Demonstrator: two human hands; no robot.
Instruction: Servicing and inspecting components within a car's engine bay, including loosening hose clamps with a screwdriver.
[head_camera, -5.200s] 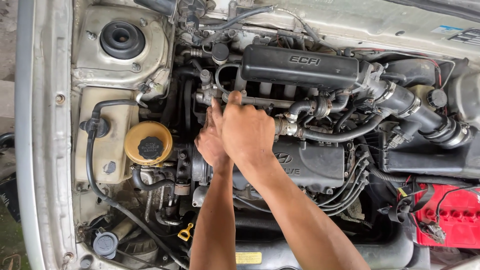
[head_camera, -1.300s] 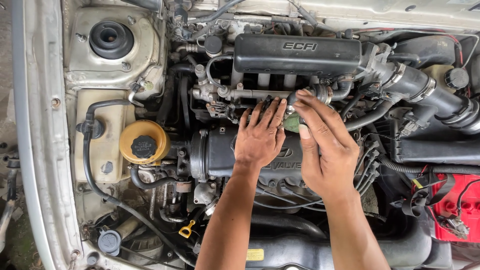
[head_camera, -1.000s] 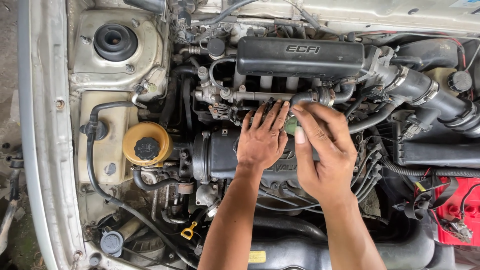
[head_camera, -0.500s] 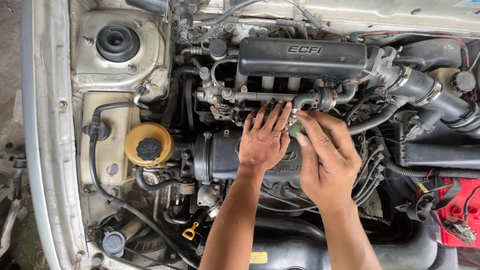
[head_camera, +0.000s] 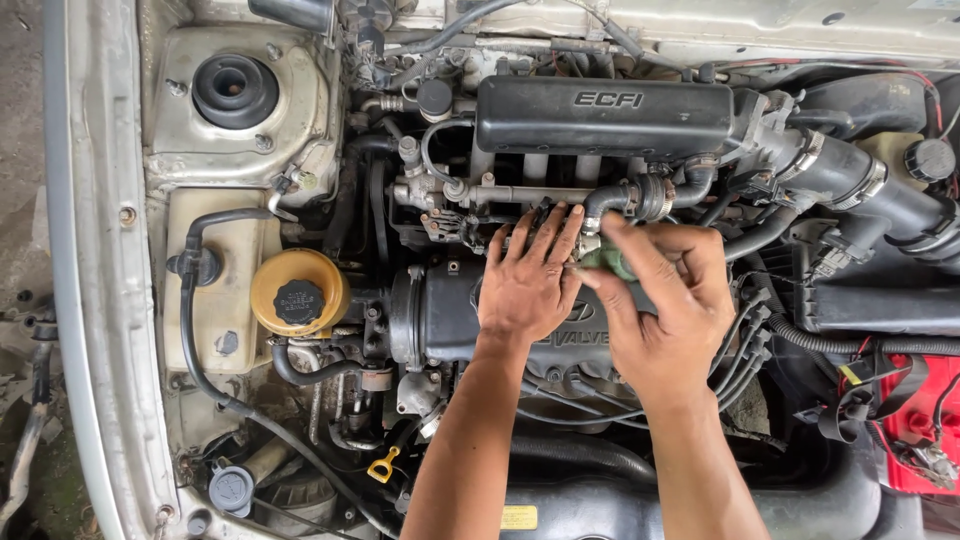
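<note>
The left hand (head_camera: 525, 285) lies flat, fingers spread, on the black metal engine cover (head_camera: 445, 315). At its 3 o'clock, the right hand (head_camera: 660, 300) pinches a small green plug (head_camera: 608, 262). The round yellow cap (head_camera: 297, 293) sits at 9 o'clock.

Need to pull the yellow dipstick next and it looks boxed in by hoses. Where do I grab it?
Take the yellow loop handle itself, coming straight down from above. It is the only part showing, sticking up from among black hoses, so a sideways approach looks blocked. Pinch across the loop. Both hands are busy now: left hand on the engine cover, right hand at a green part.
</note>
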